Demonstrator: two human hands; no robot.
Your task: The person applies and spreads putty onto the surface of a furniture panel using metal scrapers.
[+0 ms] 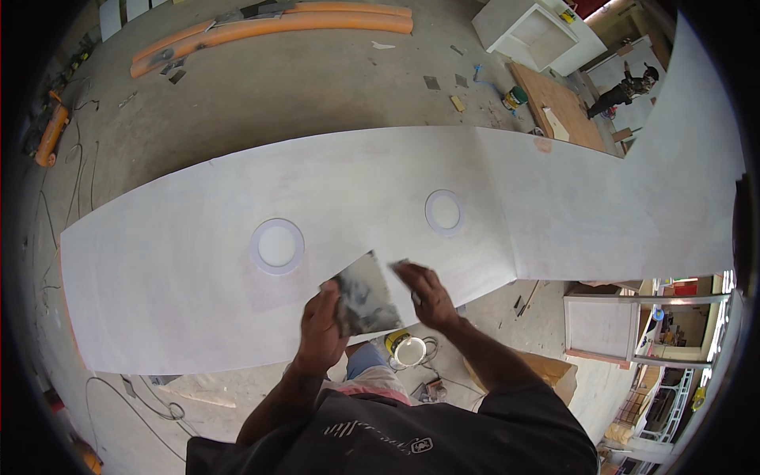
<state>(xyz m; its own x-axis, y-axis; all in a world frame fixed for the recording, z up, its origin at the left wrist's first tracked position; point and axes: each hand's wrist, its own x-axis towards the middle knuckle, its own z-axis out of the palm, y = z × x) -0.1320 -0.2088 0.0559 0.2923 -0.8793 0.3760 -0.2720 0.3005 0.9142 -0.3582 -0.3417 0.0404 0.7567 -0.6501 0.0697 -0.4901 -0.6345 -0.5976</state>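
Note:
My left hand (321, 321) grips the edge of a square whitish sheet (366, 294) with dark grey smudges, tilted up over the near edge of a large white panel (174, 277). Whether it is a sanding sheet or a thin board cannot be told. Just right of the sheet, my right hand (430, 299) is raised, blurred by motion, its fingers together around a small dark thing at their tips that I cannot make out. Two round white rings with pale centres, a left ring (257, 247) and a right ring (431, 213), lie on the panel beyond my hands.
Below the panel's near edge a white-topped bucket (409, 351) stands on the floor by my legs. Orange pipes (317, 26) lie at the far side. Cables (162, 408) trail at left. A white cabinet (538, 36) and another person (629, 87) are at far right.

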